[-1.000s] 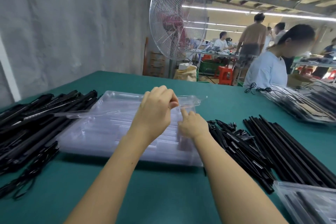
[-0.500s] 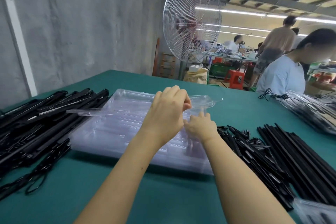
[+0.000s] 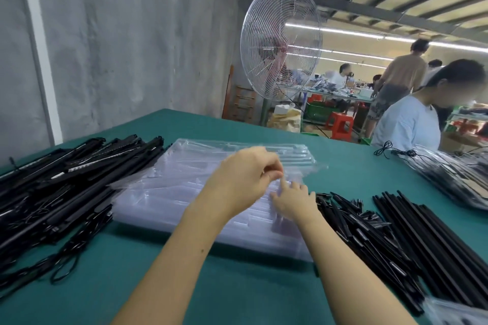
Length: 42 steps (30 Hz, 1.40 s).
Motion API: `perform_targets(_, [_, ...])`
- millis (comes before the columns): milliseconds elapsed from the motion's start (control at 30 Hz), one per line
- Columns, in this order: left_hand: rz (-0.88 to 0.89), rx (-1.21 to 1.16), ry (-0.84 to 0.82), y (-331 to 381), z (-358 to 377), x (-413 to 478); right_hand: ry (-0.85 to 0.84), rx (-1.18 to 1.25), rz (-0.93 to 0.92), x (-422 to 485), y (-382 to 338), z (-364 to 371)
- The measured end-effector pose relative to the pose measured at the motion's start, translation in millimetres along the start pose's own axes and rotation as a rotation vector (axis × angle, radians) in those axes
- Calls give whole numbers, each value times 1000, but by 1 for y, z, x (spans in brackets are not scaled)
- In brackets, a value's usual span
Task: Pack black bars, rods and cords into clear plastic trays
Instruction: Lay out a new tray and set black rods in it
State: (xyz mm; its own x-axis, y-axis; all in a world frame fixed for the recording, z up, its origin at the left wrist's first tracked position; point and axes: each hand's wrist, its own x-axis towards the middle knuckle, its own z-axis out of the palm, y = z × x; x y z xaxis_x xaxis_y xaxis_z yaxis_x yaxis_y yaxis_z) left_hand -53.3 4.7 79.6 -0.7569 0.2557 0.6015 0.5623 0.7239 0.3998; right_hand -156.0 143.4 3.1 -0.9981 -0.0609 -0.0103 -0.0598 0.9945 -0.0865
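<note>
Two hands meet over the stack of clear trays (image 3: 158, 192) at the frame's centre. The left hand (image 3: 243, 179) has its fingers curled, thumb and forefinger pinching the edge of the top tray (image 3: 309, 166). The right hand (image 3: 293, 200) lies just below it, fingers loosely spread on the stack. Black bars (image 3: 66, 179) fill the left, cords (image 3: 60, 266) the lower left, rods (image 3: 435, 245) the lower right — all on the green table (image 3: 237, 293).

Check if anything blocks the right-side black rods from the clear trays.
Only the hands: right hand rests on the clear tray stack beside the black rods, left hand pinches the top tray.
</note>
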Motion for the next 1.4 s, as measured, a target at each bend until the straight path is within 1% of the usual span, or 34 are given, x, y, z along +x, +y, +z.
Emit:
perform_targets(67, [-28,50,-122,2,10,-1,-60,-43,-23,-5,-7,-6])
perform_targets(100, [-43,66,-182,2,13,-1,-81,2,-65,-8,-11,-8])
perform_targets(167, [-80,22,-275,-1,15,-2,-74,228,-117,-16,-21,-10])
perform_targets(233, [-121,-81,-321,-7,11,-4,-47,615,-28,-19,-28,-14])
perform_targets(267, [-142,-83,-338,-12,8,-7,-16,762,6,-19,-32,-16])
perform_targets(300, [-166,-28,-362,-19,4,-10,12,901,47,-18,-35,-18])
perform_targets(367, [-244,162,-408,-33,-6,-17,87,1037,-12,-17,-43,-20])
perform_targets(400, [-288,236,-407,-39,-11,-20,116,1094,-44,-19,-48,-21])
perform_targets(467, [-344,307,-330,-54,-22,-22,144,1136,-26,-17,-53,-19])
perform_targets(500, [-355,303,-270,-61,-29,-22,143,1118,-37,-13,-54,-15])
perform_targets(567, [-352,302,-199,-70,-44,-18,134,946,-111,-9,-59,-6])
perform_targets(633, [-288,401,-181,-75,-54,-10,71,654,-176,-6,-65,4])
perform_targets(700, [-237,457,-120,-78,-60,-1,-9,325,-228,-3,-70,12])
perform_targets(767, [-224,415,-15,-83,-69,8,-47,160,-221,-2,-76,9])
perform_targets(833, [-227,326,106,-90,-79,15,-72,105,-204,2,-80,6])
perform_targets(900, [-234,266,200,-98,-92,21,-54,36,-192,4,-85,6])
perform_targets(1033, [-242,228,378,-114,-107,25,-17,-44,-217,4,-89,9])
perform_targets(1133, [-201,300,498,-115,-114,24,-13,-50,-214,3,-88,9])
perform_targets(1200, [-114,427,630,-109,-129,25,-6,-62,-216,3,-89,11])
perform_targets(1267, [-18,460,742,-96,-152,32,-10,-68,-213,3,-89,12])
perform_targets(1300, [32,449,733,-86,-163,37,-11,-67,-215,4,-89,12])
perform_targets(1400, [149,450,604,-55,-171,39,0,-56,-208,6,-88,15])
